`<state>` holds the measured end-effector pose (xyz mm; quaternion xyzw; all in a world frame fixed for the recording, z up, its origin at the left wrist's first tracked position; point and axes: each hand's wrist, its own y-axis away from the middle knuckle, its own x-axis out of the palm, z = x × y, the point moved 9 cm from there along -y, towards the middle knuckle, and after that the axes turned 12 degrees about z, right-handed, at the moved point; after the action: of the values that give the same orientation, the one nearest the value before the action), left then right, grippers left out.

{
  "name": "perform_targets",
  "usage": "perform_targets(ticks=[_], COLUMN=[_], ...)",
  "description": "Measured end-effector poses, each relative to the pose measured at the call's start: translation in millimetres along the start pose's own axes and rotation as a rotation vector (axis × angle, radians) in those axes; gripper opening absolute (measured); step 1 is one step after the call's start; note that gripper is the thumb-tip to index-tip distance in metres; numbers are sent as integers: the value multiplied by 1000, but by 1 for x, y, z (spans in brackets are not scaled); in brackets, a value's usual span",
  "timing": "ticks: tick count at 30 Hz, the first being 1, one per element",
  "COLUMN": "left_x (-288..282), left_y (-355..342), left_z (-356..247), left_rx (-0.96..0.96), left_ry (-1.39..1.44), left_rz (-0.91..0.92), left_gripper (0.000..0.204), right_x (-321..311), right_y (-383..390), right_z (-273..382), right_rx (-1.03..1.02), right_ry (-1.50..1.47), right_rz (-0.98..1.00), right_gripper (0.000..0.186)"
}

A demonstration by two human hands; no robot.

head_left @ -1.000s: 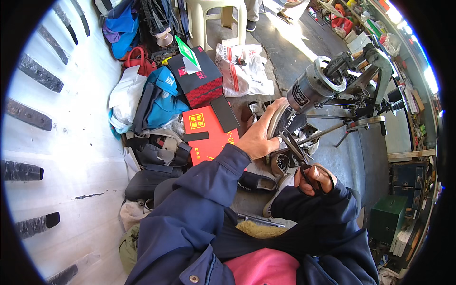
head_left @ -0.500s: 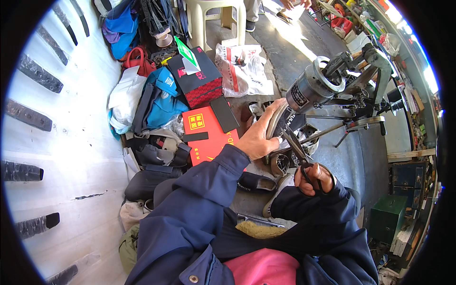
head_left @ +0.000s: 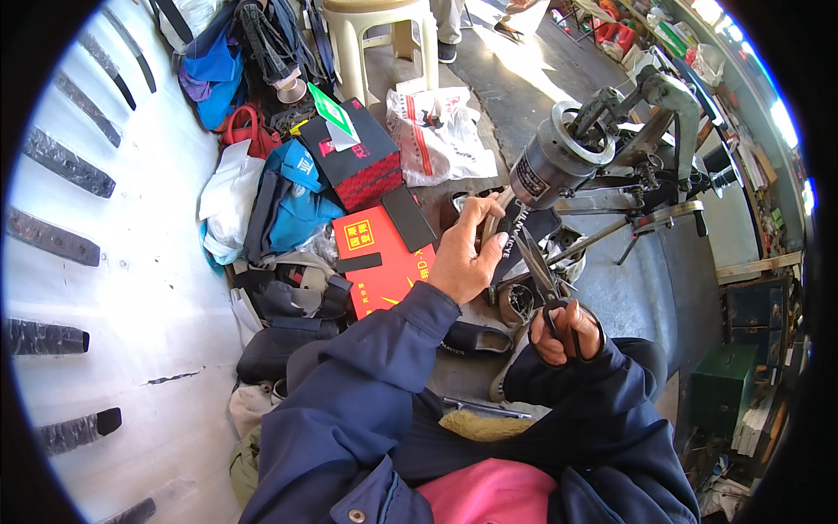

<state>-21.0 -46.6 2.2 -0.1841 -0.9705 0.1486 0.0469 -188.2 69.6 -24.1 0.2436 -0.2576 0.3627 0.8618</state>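
Observation:
A black shoe point(head_left: 525, 229) with pale lettering and a light sole edge sits under the cylinder of a grey metal sewing machine point(head_left: 546, 170). My left hand point(head_left: 467, 260) grips the shoe's sole edge from the left, thumb and fingers curled in. My right hand point(head_left: 566, 334) is closed round the handles of dark scissors point(head_left: 545, 278). Their blades point up and away, with the tips close against the shoe; I cannot tell whether they touch it. Another black shoe point(head_left: 477, 339) lies on the floor below my left wrist.
A red flat box point(head_left: 371, 288) bears a dark phone point(head_left: 408, 218). Behind are a black-and-red box point(head_left: 367, 179), a plastic bag point(head_left: 445, 144) and a cream stool point(head_left: 377, 7). Bags line the white wall point(head_left: 157, 288) at left. A green box point(head_left: 720, 389) stands at right.
My left hand has drawn its fingers in along the sole edge, and more of the shoe's lettering shows. The scissors stay in my right hand near the shoe. The whole view has shifted slightly.

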Motion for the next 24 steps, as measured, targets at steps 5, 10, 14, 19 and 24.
perform_targets(ticks=[5, 10, 14, 19, 24], left_x=[-2, -1, -2, -5, -3], left_y=[-1, 0, 2, 3, 2], left_z=[4, 8, 13, 21, 25], left_rx=[-42, -45, -53, -56, -53], left_ry=[-33, 80, 173, 310, 445], left_rz=[10, 24, -4, -42, -17], left_gripper=[16, 8, 7, 7, 6], right_x=[2, 11, 22, 30, 37], right_y=[0, -4, -7, -7, -10], right_z=[-3, -10, -15, -14, -11], right_rx=[19, 0, -14, -51, -10], right_ry=[-14, -53, -67, -39, -8], right_rz=[2, 43, 55, -32, -71], right_gripper=[69, 72, 74, 74, 85])
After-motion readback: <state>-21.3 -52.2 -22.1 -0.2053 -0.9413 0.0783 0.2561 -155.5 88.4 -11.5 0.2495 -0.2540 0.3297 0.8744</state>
